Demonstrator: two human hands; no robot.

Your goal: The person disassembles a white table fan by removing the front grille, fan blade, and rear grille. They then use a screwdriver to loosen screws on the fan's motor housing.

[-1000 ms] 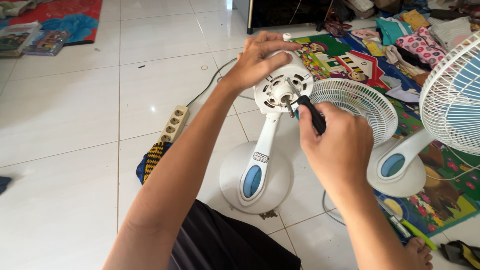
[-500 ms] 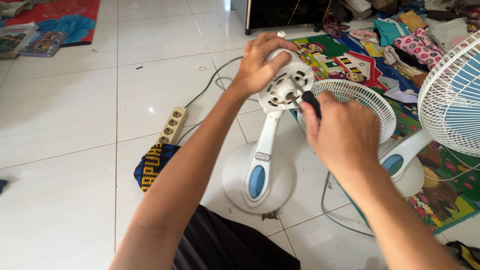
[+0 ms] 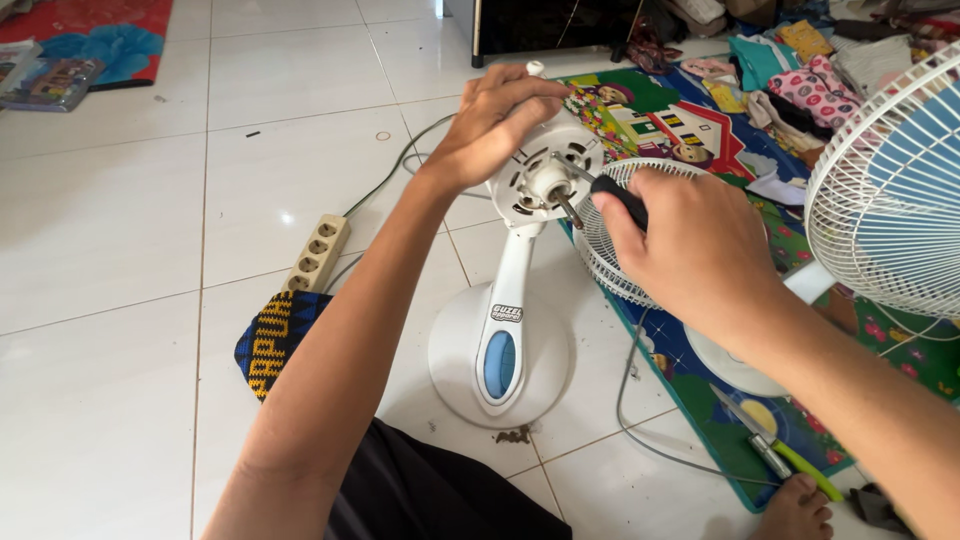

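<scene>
**Two hands at work on a stripped desk fan**

A person sits on a white tiled floor (image 3: 120, 240), dark shorts (image 3: 430, 490) at the bottom of the view and a bare foot (image 3: 795, 505) at lower right. Just beside that foot, a knife with a green handle (image 3: 780, 458) lies on the edge of a colourful play mat (image 3: 700, 375). By the left forearm, a blue and yellow knitted cloth (image 3: 268, 338) lies on the tiles.

Between the arms stands a white desk fan (image 3: 505, 340), its round base flat on the floor and its blue-panelled neck rising to the motor housing (image 3: 545, 175), which has neither grille nor blades on it. The right hand (image 3: 690, 245) is closed in a fist around the black handle of a screwdriver (image 3: 615, 198), whose metal shaft reaches to the front face of the housing, close beside the bare motor spindle. The left hand (image 3: 490, 120) is curled over the top and back of the housing, fingers pressed against it.

Behind the right hand a loose white grille (image 3: 610, 260) lies on the mat. At the right edge stands a second fan (image 3: 885, 190), its guard on and pale blue blades showing behind the wires.

Further off, a beige power strip (image 3: 315, 250) lies on the tiles with a green cable (image 3: 385, 185) curving past it. Beyond the mat, a heap of folded clothes (image 3: 800, 70) fills the top right corner; books (image 3: 45, 75) and a red rug (image 3: 100, 30) lie at top left.
</scene>
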